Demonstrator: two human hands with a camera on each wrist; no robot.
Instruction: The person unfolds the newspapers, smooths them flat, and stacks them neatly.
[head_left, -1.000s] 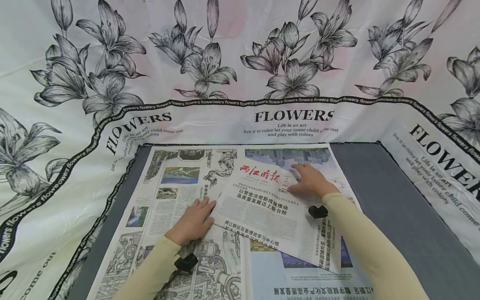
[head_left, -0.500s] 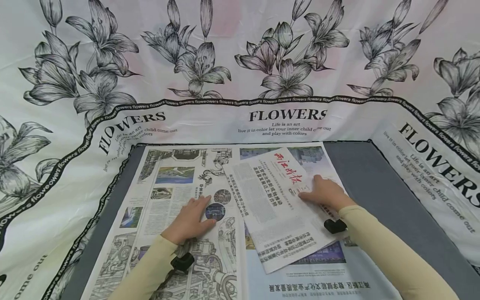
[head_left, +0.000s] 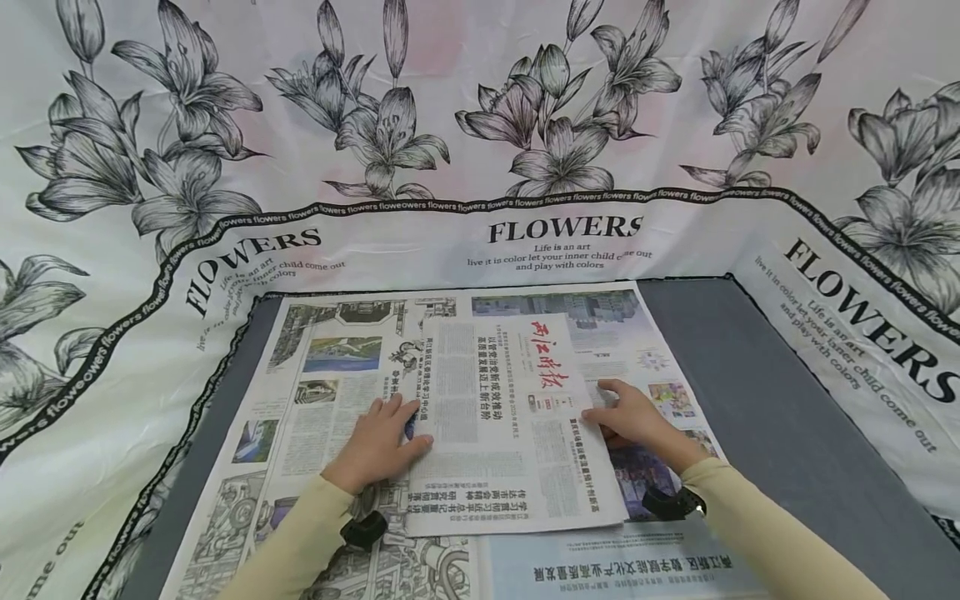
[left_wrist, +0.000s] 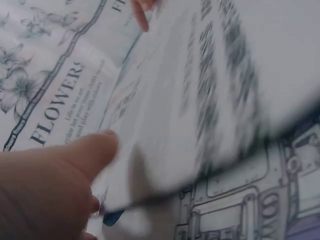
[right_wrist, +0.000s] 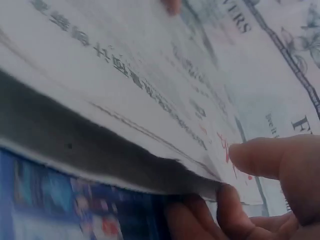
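A folded newspaper (head_left: 510,433) with a red masthead lies turned sideways over a larger spread newspaper (head_left: 337,417), masthead to the right. My right hand (head_left: 637,421) holds its right edge; in the right wrist view the thumb (right_wrist: 250,157) is above the sheets and curled fingers (right_wrist: 232,212) are beneath, with that edge raised. My left hand (head_left: 375,442) is at the left edge, fingers loosely extended. Its thumb (left_wrist: 97,150) reaches over the folded newspaper's edge in the left wrist view, where the print is blurred.
The spread newspaper covers much of the grey table (head_left: 780,433), whose surface shows along the right and left sides. A white flower-printed cloth (head_left: 570,242) rises behind and at both sides. Black wrist cameras (head_left: 363,529) sit on both wrists.
The folded newspaper has turned clockwise by roughly a quarter turn and shifted left, reaching the left hand. My right hand has moved down along with its edge. The left hand stays nearly in place.
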